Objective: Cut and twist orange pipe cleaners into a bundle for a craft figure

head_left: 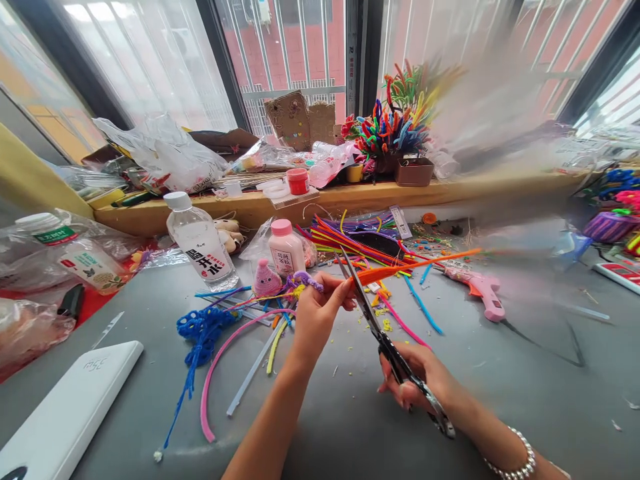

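My left hand is closed, pinching an orange pipe cleaner strip that stretches out to the right and tapers to a thin end. My right hand grips black-and-silver scissors, its fingers around the handles. The blades are slightly apart and lie against the orange strip beside my left fingertips. Just behind my left hand are a purple and yellow twisted piece and a small pink crocheted figure. Whether the left hand touches the twisted piece, I cannot tell.
A water bottle, a pink-capped bottle and blue yarn stand or lie left of centre. A pink glue gun lies right. Pipe cleaners and scraps cover the back; a white power bank lies front left.
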`<state>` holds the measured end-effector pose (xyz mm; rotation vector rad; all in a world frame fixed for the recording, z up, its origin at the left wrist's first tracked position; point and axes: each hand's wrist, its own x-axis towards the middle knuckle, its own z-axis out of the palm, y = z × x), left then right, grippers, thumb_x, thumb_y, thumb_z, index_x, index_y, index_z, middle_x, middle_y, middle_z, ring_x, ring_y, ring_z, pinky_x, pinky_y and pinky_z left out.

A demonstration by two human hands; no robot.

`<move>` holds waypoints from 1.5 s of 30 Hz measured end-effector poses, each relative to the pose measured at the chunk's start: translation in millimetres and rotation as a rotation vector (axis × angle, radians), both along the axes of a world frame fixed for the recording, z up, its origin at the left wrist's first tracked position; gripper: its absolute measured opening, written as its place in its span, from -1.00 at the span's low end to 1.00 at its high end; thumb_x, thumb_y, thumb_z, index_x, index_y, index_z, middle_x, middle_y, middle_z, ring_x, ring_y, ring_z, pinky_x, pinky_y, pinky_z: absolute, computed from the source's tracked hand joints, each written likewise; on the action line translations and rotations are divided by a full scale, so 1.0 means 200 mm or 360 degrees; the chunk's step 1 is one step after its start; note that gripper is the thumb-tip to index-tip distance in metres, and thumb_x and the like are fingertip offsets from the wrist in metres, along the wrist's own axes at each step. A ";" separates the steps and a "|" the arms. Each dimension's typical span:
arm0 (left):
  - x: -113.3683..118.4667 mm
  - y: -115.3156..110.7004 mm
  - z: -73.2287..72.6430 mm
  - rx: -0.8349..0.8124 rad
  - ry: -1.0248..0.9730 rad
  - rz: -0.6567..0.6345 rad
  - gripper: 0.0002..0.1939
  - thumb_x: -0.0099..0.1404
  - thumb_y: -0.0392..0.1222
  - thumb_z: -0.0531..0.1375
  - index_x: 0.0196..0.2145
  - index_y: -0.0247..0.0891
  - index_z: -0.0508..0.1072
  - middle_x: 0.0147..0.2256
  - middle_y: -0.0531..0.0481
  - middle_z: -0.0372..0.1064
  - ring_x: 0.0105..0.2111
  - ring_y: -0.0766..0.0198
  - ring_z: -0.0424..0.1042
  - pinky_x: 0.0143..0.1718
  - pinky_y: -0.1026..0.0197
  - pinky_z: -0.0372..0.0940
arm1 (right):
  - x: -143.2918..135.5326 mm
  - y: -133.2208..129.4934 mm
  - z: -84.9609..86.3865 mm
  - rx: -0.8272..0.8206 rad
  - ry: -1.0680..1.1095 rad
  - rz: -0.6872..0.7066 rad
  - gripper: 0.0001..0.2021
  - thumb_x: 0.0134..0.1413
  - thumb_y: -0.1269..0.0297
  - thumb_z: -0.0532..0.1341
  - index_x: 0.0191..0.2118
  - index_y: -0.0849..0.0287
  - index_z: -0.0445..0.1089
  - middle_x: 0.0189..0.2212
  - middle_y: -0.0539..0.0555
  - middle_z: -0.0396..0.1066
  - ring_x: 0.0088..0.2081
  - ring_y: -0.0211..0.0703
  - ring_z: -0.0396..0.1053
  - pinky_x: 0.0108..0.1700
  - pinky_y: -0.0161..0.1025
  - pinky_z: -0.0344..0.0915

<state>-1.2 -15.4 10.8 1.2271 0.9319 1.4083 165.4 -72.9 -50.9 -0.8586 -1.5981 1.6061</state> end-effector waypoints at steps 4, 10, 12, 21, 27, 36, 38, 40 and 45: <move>0.00 0.00 0.00 -0.0014 0.0001 -0.0024 -0.84 0.03 -0.22 0.22 -0.53 -0.33 0.30 -0.62 0.10 0.35 -0.64 0.45 0.31 -0.56 0.38 0.24 | -0.01 0.00 -0.02 0.0004 0.0005 -0.0016 -0.52 -0.27 -0.16 0.18 -0.46 0.23 0.19 -0.64 -0.08 0.14 -0.62 -0.37 0.12 -0.38 -0.26 0.25; -0.01 0.00 0.01 -0.0045 0.0018 -0.0060 -0.81 0.01 -0.19 0.23 -0.54 -0.32 0.28 -0.62 0.09 0.35 -0.65 0.45 0.30 -0.56 0.36 0.23 | -0.01 -0.01 0.00 0.0045 0.0063 0.0074 -0.52 -0.20 -0.17 0.12 -0.41 0.23 0.16 -0.60 -0.05 0.16 -0.57 -0.34 0.15 -0.29 -0.19 0.26; -0.02 0.00 0.01 -0.0069 0.0031 -0.0133 -0.80 0.00 -0.18 0.23 -0.55 -0.32 0.27 -0.63 0.09 0.35 -0.65 0.44 0.30 -0.56 0.35 0.23 | -0.01 -0.01 0.03 0.0081 0.0051 0.0078 -0.51 -0.21 -0.18 0.12 -0.40 0.22 0.16 -0.55 -0.03 0.15 -0.51 -0.31 0.14 -0.22 -0.15 0.25; -0.04 0.01 0.02 -0.0116 0.0028 -0.0236 -0.79 -0.01 -0.17 0.24 -0.57 -0.30 0.27 -0.63 0.10 0.34 -0.65 0.45 0.29 -0.58 0.36 0.20 | -0.01 -0.01 0.03 0.0068 -0.0070 -0.0004 -0.52 -0.26 -0.19 0.15 -0.48 0.20 0.14 -0.62 -0.07 0.09 -0.58 -0.35 0.06 -0.30 -0.20 0.26; -0.05 0.01 0.01 -0.0129 0.0012 -0.0247 -0.80 0.01 -0.19 0.23 -0.57 -0.31 0.26 -0.63 0.10 0.34 -0.64 0.45 0.29 -0.57 0.38 0.20 | -0.01 -0.02 0.04 0.0100 -0.0075 0.0013 -0.51 -0.22 -0.21 0.09 -0.49 0.20 0.14 -0.62 -0.06 0.12 -0.58 -0.33 0.10 -0.31 -0.19 0.26; -0.05 -0.01 0.04 -0.0128 0.0032 -0.0348 -0.79 0.01 -0.18 0.23 -0.58 -0.31 0.26 -0.64 0.09 0.31 -0.65 0.45 0.27 -0.58 0.35 0.21 | -0.01 -0.02 0.04 0.0164 -0.0065 0.0008 -0.55 -0.26 -0.16 0.16 -0.51 0.18 0.12 -0.59 -0.07 0.07 -0.53 -0.31 0.08 -0.26 -0.17 0.29; -0.05 -0.01 0.04 -0.0119 0.0030 -0.0346 -0.80 0.02 -0.19 0.23 -0.57 -0.31 0.26 -0.63 0.09 0.31 -0.65 0.45 0.28 -0.57 0.35 0.21 | -0.01 -0.02 0.03 0.0141 -0.0038 -0.0007 -0.56 -0.27 -0.14 0.18 -0.51 0.18 0.12 -0.61 -0.09 0.06 -0.55 -0.32 0.06 -0.26 -0.16 0.30; -0.05 -0.01 0.03 -0.0112 0.0033 -0.0339 -0.80 0.02 -0.18 0.22 -0.57 -0.30 0.26 -0.62 0.09 0.32 -0.65 0.44 0.28 -0.57 0.34 0.21 | -0.01 -0.01 0.02 0.0127 -0.0037 -0.0010 -0.56 -0.28 -0.13 0.19 -0.51 0.18 0.13 -0.61 -0.08 0.07 -0.55 -0.33 0.06 -0.26 -0.16 0.30; -0.06 0.00 0.02 -0.0121 0.0045 -0.0326 -0.78 0.00 -0.15 0.23 -0.56 -0.30 0.25 -0.62 0.08 0.32 -0.64 0.43 0.28 -0.58 0.34 0.20 | -0.01 -0.02 0.03 0.0113 -0.0036 0.0083 -0.56 -0.22 -0.15 0.14 -0.48 0.19 0.14 -0.59 -0.07 0.10 -0.54 -0.33 0.08 -0.20 -0.13 0.27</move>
